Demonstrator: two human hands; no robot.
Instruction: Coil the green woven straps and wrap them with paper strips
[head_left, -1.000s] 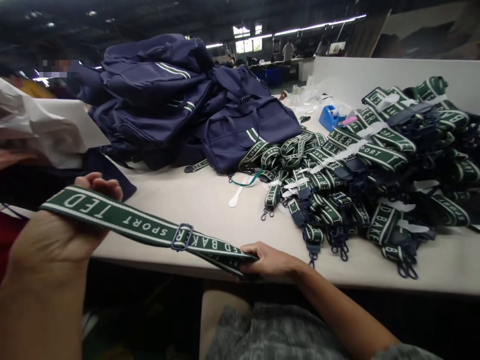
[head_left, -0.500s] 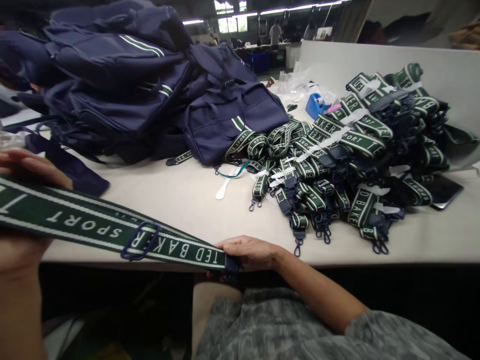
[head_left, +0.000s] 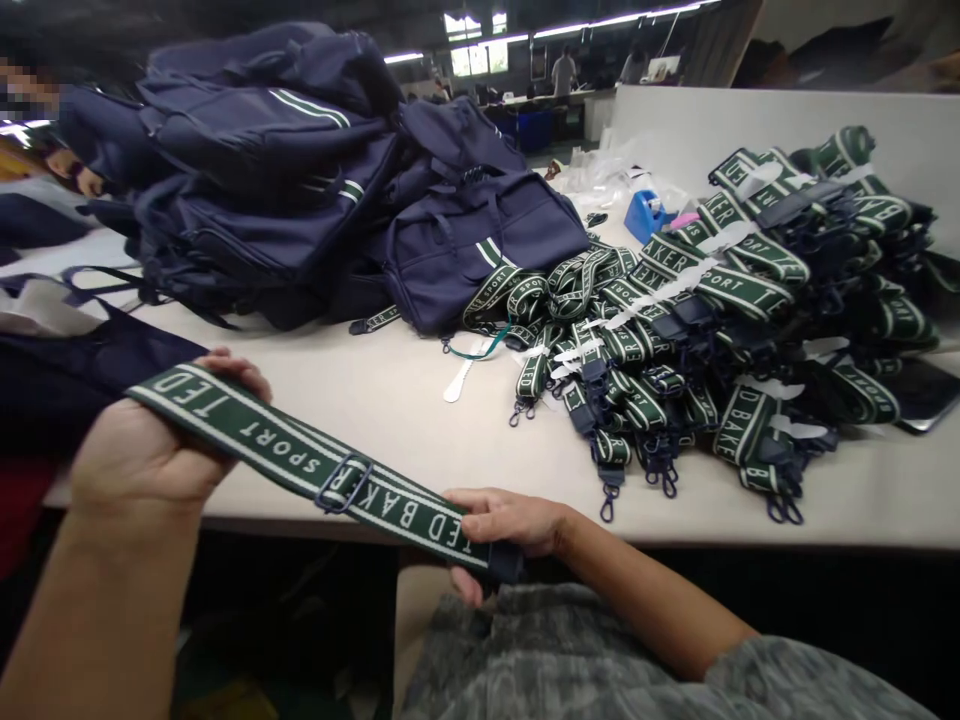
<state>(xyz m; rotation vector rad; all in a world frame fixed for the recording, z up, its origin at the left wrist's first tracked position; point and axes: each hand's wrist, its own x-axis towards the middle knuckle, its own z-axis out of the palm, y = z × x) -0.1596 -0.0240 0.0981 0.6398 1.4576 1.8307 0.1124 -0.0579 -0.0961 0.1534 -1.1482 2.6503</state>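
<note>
A folded green webbing bag strap [head_left: 281, 452] with white edge stripes and white lettering stretches between my two hands, above the table's front edge. My left hand [head_left: 161, 445] is closed around the strap's far-left loop, with the fingers behind it. At the other end, my right hand [head_left: 510, 525] pinches the webbing beside its dark end piece, thumb on top. A dark blue slider buckle [head_left: 343, 484] sits on the strap, nearer my right hand.
Many matching straps [head_left: 690, 290], banded with white strips and fitted with dark clips, are heaped at the right. Navy bags [head_left: 270, 170] are piled at the back left. A blue tape dispenser [head_left: 645, 214] stands behind the straps, and a white tag [head_left: 461, 375] lies mid-table.
My left hand has come inward to the right with its end of the strap, so the strap spans less. My right hand has shifted slightly right and down, still gripping it.
</note>
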